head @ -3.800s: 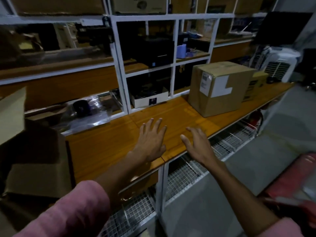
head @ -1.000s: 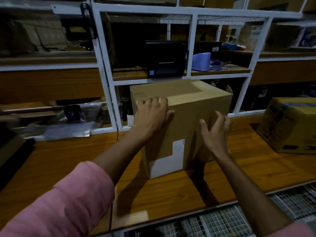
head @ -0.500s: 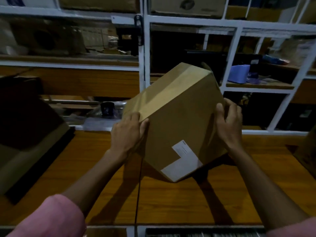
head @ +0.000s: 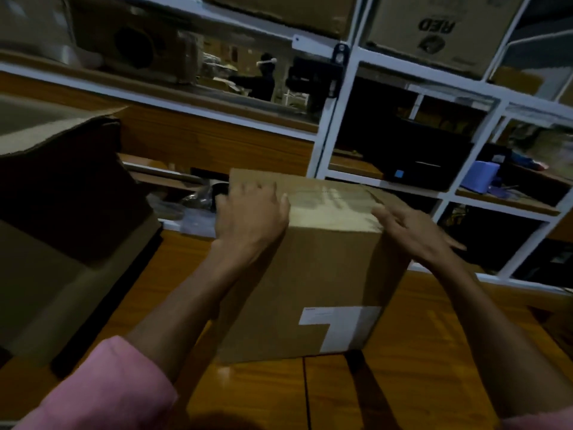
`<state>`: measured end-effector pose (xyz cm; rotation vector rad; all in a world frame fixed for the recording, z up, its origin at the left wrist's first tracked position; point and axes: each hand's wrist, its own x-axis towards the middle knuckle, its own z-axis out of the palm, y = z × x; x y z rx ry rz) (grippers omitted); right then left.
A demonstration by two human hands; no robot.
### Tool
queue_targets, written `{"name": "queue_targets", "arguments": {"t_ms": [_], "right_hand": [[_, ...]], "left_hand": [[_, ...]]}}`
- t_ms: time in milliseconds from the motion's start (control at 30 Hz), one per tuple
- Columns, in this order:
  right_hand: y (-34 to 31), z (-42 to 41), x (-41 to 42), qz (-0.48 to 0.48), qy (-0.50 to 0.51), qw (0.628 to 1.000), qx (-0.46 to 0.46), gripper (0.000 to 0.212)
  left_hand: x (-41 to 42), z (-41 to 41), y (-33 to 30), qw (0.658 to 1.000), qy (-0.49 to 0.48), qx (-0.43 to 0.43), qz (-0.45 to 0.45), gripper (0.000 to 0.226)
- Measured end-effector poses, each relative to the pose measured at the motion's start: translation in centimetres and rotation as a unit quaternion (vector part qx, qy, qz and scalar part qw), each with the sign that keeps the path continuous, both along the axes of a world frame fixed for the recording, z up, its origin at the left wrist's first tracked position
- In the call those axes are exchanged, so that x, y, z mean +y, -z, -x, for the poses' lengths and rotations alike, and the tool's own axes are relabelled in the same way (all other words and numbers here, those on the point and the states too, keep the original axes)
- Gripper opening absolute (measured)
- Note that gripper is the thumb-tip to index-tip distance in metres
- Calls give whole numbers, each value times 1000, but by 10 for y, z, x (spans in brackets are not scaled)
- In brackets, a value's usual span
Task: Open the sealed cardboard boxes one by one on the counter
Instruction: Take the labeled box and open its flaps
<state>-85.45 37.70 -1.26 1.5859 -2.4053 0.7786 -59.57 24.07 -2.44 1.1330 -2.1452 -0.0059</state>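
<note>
Head view: sealed cardboard box [head: 310, 274] upright on wooden counter [head: 418, 367], taped top unopened. Left hand [head: 252, 217] draped over box's top-left edge, fingers spread, tips blurred. Right hand [head: 412, 226] flat and spread at top-right corner. Left of box, opened carton [head: 62, 228], cut off by frame. Behind box, white shelving [head: 335, 119], contents dim.
</note>
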Motion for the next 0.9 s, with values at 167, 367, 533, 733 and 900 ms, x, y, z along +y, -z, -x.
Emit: {"name": "queue_targets", "arguments": {"t_ms": [167, 367, 533, 733, 900], "right_hand": [[11, -61, -32, -75, 73, 993, 47, 83], [2, -108, -25, -126, 117, 984, 43, 84], [-9, -145, -13, -169, 121, 977, 52, 81], [-17, -143, -2, 9, 158, 987, -38, 55], [-15, -135, -4, -13, 245, 962, -123, 29]], "left_hand": [[-30, -45, 4, 992, 87, -41, -82, 40], [-43, -78, -15, 983, 108, -96, -110, 37], [-48, -86, -35, 977, 63, -169, -112, 42], [-40, -75, -34, 968, 94, -218, -85, 49], [-45, -73, -19, 967, 149, -180, -101, 53]]}}
